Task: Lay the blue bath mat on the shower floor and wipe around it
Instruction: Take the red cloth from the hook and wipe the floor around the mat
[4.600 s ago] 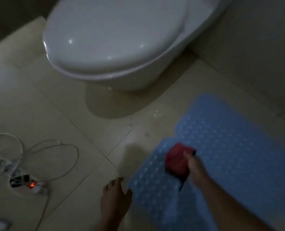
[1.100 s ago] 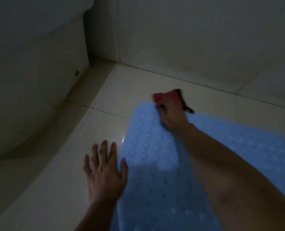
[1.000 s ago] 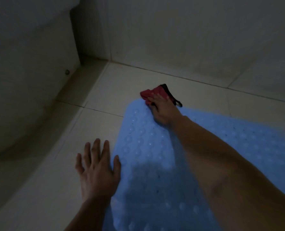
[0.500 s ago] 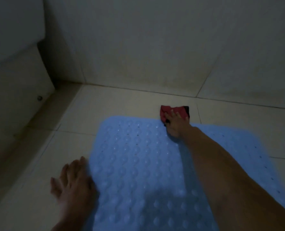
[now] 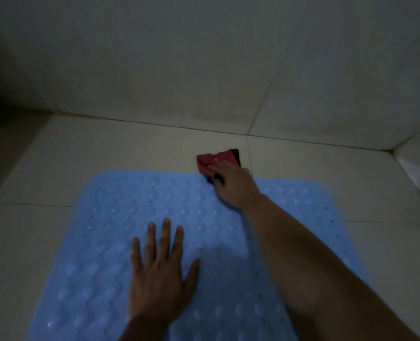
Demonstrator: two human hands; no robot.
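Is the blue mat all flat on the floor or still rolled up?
Flat. The blue mat lies spread on the floor tiles, left hand pressing on it; its near edge is out of view.

dim, grainy light; soft blur, wide-angle bending at the edges.

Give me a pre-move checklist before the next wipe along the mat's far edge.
1. Blue bath mat flat on the floor: ok where visible; near edge out of frame.
2. Left hand spread flat on the mat: ok.
3. Right hand pressing on the red cloth: ok.
4. Cloth at the mat's far edge, reaching floor tile: ok.
5. Floor dry: cannot tell, too dim.
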